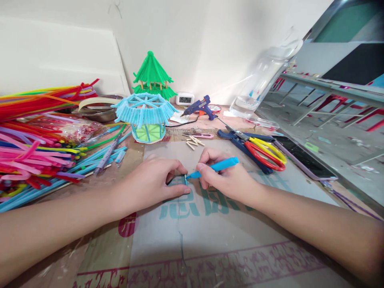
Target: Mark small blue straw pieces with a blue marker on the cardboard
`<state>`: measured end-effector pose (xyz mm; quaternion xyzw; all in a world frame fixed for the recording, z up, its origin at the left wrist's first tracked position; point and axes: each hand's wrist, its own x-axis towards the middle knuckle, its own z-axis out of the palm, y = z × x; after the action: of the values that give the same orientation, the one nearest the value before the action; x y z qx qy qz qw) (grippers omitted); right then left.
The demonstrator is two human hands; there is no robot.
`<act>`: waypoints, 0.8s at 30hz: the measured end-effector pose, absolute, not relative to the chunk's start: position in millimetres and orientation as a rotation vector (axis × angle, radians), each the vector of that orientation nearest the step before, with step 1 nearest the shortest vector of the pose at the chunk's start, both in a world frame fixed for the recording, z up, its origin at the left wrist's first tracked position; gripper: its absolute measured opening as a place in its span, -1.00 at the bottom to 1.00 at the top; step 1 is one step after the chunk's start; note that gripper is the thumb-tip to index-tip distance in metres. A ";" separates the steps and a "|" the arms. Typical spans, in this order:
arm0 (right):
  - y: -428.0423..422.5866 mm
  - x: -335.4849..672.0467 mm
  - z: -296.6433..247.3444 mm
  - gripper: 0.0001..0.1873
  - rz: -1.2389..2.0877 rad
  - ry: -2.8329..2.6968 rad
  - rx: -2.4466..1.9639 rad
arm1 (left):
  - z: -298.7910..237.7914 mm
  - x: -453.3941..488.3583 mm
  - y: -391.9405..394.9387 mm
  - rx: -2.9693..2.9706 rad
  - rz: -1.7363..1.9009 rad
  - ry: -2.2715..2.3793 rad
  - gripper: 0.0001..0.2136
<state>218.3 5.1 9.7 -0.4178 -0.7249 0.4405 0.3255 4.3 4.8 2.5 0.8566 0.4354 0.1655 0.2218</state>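
My right hand point(229, 180) is closed around a light blue marker point(225, 163), its tip pointing left. The tip touches, or nearly touches, a short thin stick point(185, 179), partly blue. My left hand point(156, 176) pinches this stick between thumb and index finger, just above the grey printed sheet point(168, 240) or resting on it; I cannot tell which. Beyond my hands lie several short plain wooden sticks point(195, 142). Farther back stand a light blue pipe-cleaner roof frame point(146, 116) with a pale green floor and a green tiered roof point(151, 74).
Bundles of coloured pipe cleaners point(27, 156) fill the left side, near a metal bowl point(103, 112). A glue gun point(199, 106), digital clock point(185, 98) and pink craft knife point(201, 136) lie behind. To the right are red-and-yellow-handled scissors point(265, 154), a phone point(303, 156) and a clear jug point(255, 84).
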 end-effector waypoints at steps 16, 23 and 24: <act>4.3 218.3 8.7 -0.82 1.106 -1.919 -1.068 | 1.8 4.3 5.7 2.388 0.453 1.184 -0.68; 5.0 217.6 7.4 -0.81 1.135 -1.897 -1.079 | 2.0 5.0 3.6 2.391 0.462 1.208 -0.68; 5.1 217.6 7.6 -0.81 1.137 -1.893 -1.082 | 1.9 5.1 3.3 2.395 0.469 1.213 -0.68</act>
<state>217.6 5.1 7.6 -0.4148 -0.7254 0.4356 0.3346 5.1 3.3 1.9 0.8599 0.4356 0.1683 0.2063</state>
